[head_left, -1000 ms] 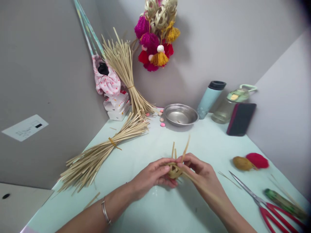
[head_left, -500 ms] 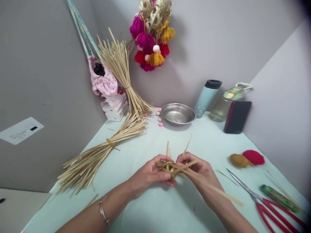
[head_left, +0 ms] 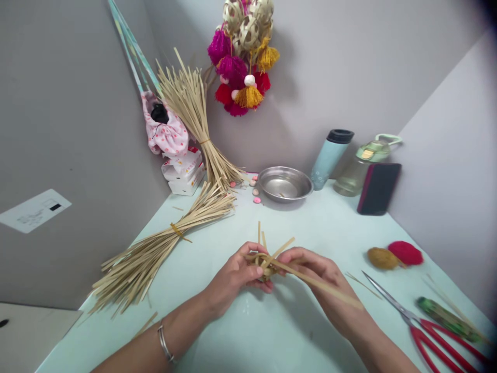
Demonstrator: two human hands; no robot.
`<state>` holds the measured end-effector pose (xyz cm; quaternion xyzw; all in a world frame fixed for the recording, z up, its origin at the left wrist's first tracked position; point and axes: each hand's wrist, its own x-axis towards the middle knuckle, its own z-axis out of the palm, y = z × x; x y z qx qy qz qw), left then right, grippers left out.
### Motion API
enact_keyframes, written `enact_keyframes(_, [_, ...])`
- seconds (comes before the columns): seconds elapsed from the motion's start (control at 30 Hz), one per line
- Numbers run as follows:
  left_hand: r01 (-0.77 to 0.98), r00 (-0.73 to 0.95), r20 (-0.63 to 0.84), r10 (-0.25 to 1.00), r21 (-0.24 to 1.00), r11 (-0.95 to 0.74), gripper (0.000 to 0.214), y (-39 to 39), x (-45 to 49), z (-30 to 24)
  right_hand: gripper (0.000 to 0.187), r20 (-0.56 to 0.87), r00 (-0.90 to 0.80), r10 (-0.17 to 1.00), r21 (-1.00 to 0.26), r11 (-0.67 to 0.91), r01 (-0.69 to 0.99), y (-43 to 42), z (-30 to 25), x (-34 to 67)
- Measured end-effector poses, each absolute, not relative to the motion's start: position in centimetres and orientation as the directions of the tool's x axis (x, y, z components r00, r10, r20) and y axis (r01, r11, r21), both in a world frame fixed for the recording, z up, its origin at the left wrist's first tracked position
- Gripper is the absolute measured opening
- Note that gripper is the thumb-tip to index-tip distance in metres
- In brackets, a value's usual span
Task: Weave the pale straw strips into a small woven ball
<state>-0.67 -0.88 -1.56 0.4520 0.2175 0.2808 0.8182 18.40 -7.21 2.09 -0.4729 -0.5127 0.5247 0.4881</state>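
Above the middle of the table, my left hand (head_left: 238, 269) is closed around a small, partly woven ball of pale flat strips (head_left: 267, 265), its thumb on the near side. Several loose strip ends stick up from the far side of the weave. My right hand (head_left: 316, 264) is at the ball's right side, its thumb and fingers pinched on a strip. One long strip (head_left: 322, 286) runs from the ball across my right hand towards the lower right. The fingers hide part of the weave.
Bundles of dry strips (head_left: 155, 254) lie at left. A metal bowl (head_left: 285, 184), a blue tumbler (head_left: 330, 158), a green bottle (head_left: 355, 171) and a phone (head_left: 379, 189) stand behind. Yarn balls (head_left: 406, 254) and red-handled scissors (head_left: 411, 316) are at right. Woven balls with tassels (head_left: 244, 57) hang above.
The woven ball and my left hand have shifted slightly left. The long strip has swung across my right hand, and the upright strip ends stand at different angles.
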Motion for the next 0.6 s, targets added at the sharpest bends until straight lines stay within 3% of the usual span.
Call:
enact_keyframes(0.17, [-0.249, 0.756, -0.086, 0.649, 0.879, 0.407, 0.034, -1.0, -0.58, -1.55, 0.016, -0.104, -0.076, 0.992, -0.994, -0.106, -0.03, -7.02, 2.33, 18.26])
enact_keyframes(0.43, [-0.247, 0.744, -0.096, 0.661, 0.88, 0.405, 0.036, -1.13, -0.47, -1.59, 0.018, -0.086, -0.093, 0.992, -0.994, -0.079, 0.078, -7.09, 2.75, 17.8])
enact_keyframes(0.6, [-0.26, 0.746, -0.072, 0.662, 0.883, 0.39, 0.034, -1.37, -0.38, -1.41, 0.019, -0.087, -0.12, 0.989, -0.996, -0.084, 0.029, -7.13, 2.42, 18.3])
